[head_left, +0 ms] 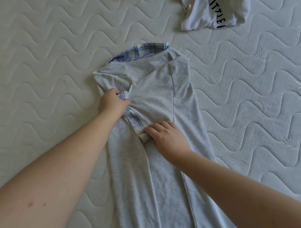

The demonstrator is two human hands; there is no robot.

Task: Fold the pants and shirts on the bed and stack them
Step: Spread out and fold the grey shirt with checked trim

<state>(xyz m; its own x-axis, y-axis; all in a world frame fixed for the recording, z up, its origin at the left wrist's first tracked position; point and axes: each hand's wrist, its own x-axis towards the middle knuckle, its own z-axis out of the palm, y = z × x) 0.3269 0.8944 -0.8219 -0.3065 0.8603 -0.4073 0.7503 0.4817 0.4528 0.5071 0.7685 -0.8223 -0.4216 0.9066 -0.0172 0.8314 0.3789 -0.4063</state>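
1. Head view: the grey shirt [164, 112] lies lengthwise on the mattress [36, 71], its plaid collar [138, 52] at the far end, body running toward me.
2. My left hand [111, 104] pinches the plaid-trimmed sleeve cuff [123, 96] at the shirt's left edge, fingers curled round it.
3. My right hand [164, 136] rests nearly flat on the shirt's middle, fingertips on the lower cuff end [143, 135]; gripping nothing that I can see.
4. To do this well, I judge: lay the sleeve flat inside the shirt's outline, smooth it, keep the side edges straight.
5. White printed shirt [208, 6] lies crumpled beyond the collar, well apart, unfolded.
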